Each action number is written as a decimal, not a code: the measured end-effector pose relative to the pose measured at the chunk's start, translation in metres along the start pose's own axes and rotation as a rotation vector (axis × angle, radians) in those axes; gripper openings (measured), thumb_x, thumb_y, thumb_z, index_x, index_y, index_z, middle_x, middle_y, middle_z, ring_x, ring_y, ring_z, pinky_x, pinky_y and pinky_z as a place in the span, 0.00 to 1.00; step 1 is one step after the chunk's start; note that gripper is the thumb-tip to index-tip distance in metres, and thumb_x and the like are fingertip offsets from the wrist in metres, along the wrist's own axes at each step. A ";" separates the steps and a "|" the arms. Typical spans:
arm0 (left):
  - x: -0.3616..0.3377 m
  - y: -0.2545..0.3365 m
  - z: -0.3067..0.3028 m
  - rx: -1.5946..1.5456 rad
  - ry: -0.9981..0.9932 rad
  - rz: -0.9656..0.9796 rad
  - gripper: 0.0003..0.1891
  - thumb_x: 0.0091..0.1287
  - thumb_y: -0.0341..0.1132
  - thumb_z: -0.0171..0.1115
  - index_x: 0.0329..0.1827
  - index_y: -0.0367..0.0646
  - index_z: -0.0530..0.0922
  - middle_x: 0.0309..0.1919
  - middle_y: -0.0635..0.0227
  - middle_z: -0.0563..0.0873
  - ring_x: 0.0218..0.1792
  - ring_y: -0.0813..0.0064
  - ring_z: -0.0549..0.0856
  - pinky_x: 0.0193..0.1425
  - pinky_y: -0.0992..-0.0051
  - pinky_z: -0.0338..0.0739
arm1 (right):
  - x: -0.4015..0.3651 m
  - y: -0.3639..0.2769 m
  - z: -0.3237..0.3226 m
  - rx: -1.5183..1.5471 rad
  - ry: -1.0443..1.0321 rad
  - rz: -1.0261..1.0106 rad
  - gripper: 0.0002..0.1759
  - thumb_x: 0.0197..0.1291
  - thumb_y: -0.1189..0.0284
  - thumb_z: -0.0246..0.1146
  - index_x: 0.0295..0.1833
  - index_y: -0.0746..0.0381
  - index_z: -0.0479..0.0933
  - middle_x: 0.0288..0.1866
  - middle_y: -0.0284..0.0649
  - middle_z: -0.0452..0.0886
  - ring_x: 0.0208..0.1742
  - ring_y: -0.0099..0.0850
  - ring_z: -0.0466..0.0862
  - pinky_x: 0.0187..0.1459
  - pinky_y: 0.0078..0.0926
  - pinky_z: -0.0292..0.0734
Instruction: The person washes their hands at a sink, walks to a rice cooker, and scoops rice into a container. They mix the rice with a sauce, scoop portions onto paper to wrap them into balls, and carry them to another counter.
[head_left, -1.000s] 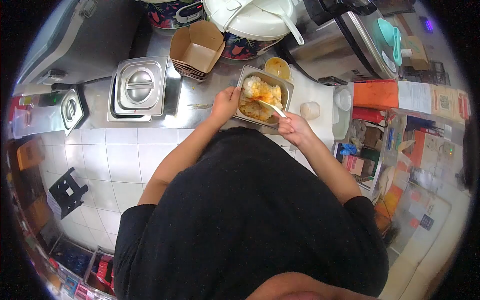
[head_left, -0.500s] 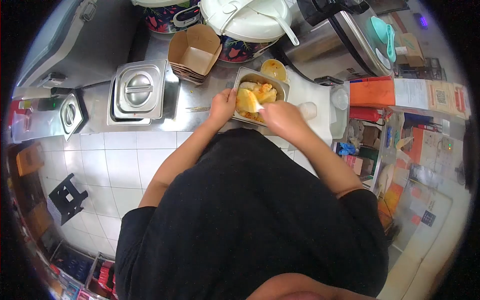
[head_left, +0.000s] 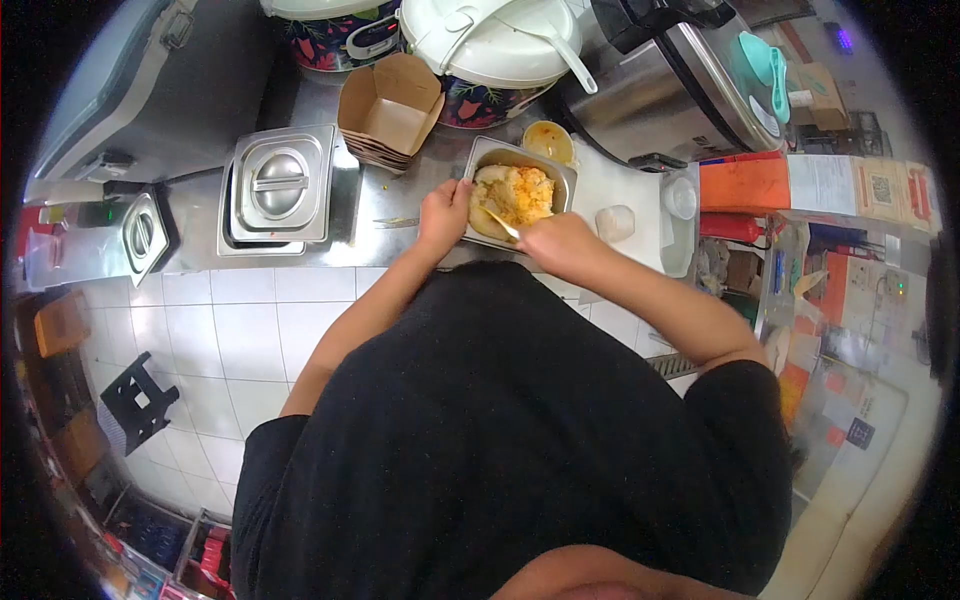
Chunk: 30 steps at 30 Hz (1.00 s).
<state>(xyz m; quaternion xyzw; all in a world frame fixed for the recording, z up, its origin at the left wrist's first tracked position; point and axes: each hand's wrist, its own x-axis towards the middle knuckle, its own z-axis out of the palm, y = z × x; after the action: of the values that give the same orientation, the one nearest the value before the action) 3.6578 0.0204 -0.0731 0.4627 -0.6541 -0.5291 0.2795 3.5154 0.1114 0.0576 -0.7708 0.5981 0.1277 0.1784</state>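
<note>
In the head view my left hand [head_left: 443, 213] grips the left rim of a deep metal food pan [head_left: 566, 178], fingers closed on its edge. Inside the pan lies a pale food mix with orange patches [head_left: 525, 188], which looks like rice. My right hand [head_left: 556, 243] is closed round the handle of a spatula [head_left: 502, 222] at the pan's near side. The spatula's blade is tilted on edge and dips into the food, so part of it is hidden. Just behind the pan stands a small bowl [head_left: 549, 143] with orange smears.
Left of the pan are a stack of brown paper trays [head_left: 385, 105] and a lidded metal container [head_left: 278, 185]. Two patterned pots with white lids [head_left: 490, 45] stand behind. To the right are a steel appliance [head_left: 630, 100] and a small translucent cup [head_left: 615, 223].
My right hand has moved slightly down and the spatula has turned from flat to edge-on, lower in the food. More of the orange mix shows. My left hand stays on the pan.
</note>
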 end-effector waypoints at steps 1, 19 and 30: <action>0.001 -0.001 0.001 -0.037 0.009 0.006 0.19 0.67 0.43 0.50 0.27 0.33 0.75 0.18 0.49 0.76 0.22 0.60 0.75 0.28 0.65 0.69 | -0.009 0.003 -0.016 -0.020 -0.007 -0.043 0.05 0.41 0.74 0.58 0.22 0.62 0.78 0.22 0.46 0.79 0.26 0.42 0.81 0.26 0.38 0.76; -0.003 -0.011 0.009 -0.202 0.040 -0.095 0.19 0.67 0.42 0.49 0.24 0.34 0.73 0.16 0.54 0.74 0.18 0.68 0.72 0.27 0.67 0.68 | 0.005 0.021 0.058 1.643 -0.118 0.724 0.13 0.65 0.64 0.49 0.35 0.62 0.70 0.13 0.33 0.63 0.10 0.24 0.58 0.14 0.21 0.54; -0.005 -0.002 0.002 -0.178 0.021 -0.041 0.18 0.68 0.41 0.48 0.26 0.34 0.72 0.16 0.52 0.73 0.19 0.66 0.72 0.28 0.67 0.69 | -0.002 0.022 0.054 2.674 0.088 0.894 0.16 0.69 0.67 0.42 0.50 0.69 0.66 0.14 0.26 0.57 0.10 0.16 0.53 0.13 0.14 0.52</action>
<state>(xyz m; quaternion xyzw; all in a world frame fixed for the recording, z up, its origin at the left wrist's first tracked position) 3.6589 0.0252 -0.0754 0.4549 -0.5920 -0.5857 0.3155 3.4943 0.1315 0.0074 0.2271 0.4618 -0.5071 0.6914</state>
